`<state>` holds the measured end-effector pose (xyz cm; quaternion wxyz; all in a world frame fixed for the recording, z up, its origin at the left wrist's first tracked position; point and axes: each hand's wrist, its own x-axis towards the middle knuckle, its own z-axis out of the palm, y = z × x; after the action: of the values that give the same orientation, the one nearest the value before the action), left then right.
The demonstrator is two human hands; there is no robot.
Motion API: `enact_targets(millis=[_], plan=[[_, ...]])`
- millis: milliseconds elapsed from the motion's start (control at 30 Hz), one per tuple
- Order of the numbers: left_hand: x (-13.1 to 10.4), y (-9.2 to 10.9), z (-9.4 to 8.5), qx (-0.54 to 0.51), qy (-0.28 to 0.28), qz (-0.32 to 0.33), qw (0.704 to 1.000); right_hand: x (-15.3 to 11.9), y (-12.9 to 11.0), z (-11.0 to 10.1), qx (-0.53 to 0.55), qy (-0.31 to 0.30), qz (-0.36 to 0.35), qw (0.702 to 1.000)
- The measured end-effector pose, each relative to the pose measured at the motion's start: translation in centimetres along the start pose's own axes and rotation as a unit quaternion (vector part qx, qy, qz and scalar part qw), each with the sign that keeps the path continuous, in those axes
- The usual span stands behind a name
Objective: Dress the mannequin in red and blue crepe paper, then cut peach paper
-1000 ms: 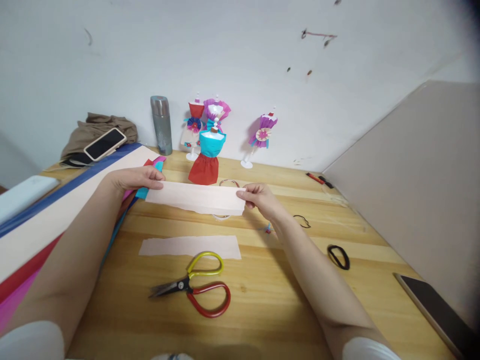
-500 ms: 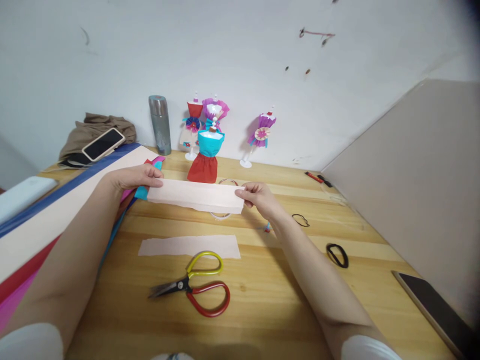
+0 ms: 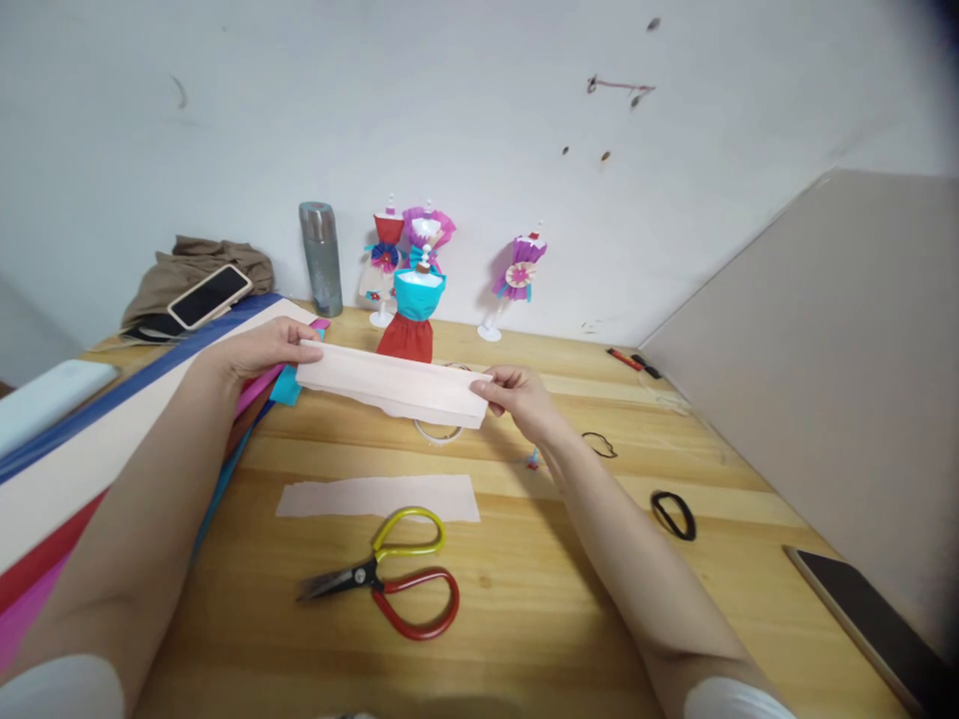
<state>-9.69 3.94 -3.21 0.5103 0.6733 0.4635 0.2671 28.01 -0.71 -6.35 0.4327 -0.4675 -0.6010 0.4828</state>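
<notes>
A pale pink strip of crepe paper [image 3: 394, 384] is stretched between my two hands above the table. My left hand [image 3: 281, 348] pinches its left end, and my right hand [image 3: 513, 394] pinches the right end. The strip tilts a little, its left end higher. Beneath it on the wood lies a second pale pink strip [image 3: 379, 496]. Scissors [image 3: 367, 574] with one yellow and one red handle rest in front of that strip, blades pointing left. Just behind the held strip stands a small dress form [image 3: 420, 300] in a turquoise top and red skirt. A white ring [image 3: 441, 436] is partly hidden under the strip.
More dressed forms [image 3: 520, 275] stand by the wall beside a metal flask [image 3: 321, 260]. Coloured paper sheets [image 3: 150, 399], a phone [image 3: 210, 297] and brown cloth [image 3: 161, 275] lie left. Black bands [image 3: 673, 515], a red-and-black tool [image 3: 633, 362] and a dark tablet-like device [image 3: 861, 619] lie right.
My left hand has risen slightly, so the held strip now slopes down toward the right. My right hand stays almost where it was. The view has shifted slightly.
</notes>
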Motion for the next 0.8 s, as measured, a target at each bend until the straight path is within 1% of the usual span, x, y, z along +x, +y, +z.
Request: enact_targets(millis=[167, 267, 467, 800], plan=[[-0.04, 0.03, -0.14, -0.050, -0.011, -0.018, 0.998, -0.02, 0.02, 0.05, -0.004, 0.004, -0.001, 1.000], [-0.01, 0.03, -0.23, -0.073, -0.010, -0.018, 0.997, -0.01, 0.05, 0.11, -0.006, 0.006, -0.002, 1.000], [-0.10, 0.24, -0.11, -0.075, -0.004, -0.018, 0.997, 0.02, 0.07, 0.21, -0.002, 0.009, 0.001, 1.000], [0.02, 0.23, -0.06, -0.078, 0.011, -0.018, 0.997, 0.06, 0.16, 0.51, 0.040, 0.012, -0.007, 0.999]])
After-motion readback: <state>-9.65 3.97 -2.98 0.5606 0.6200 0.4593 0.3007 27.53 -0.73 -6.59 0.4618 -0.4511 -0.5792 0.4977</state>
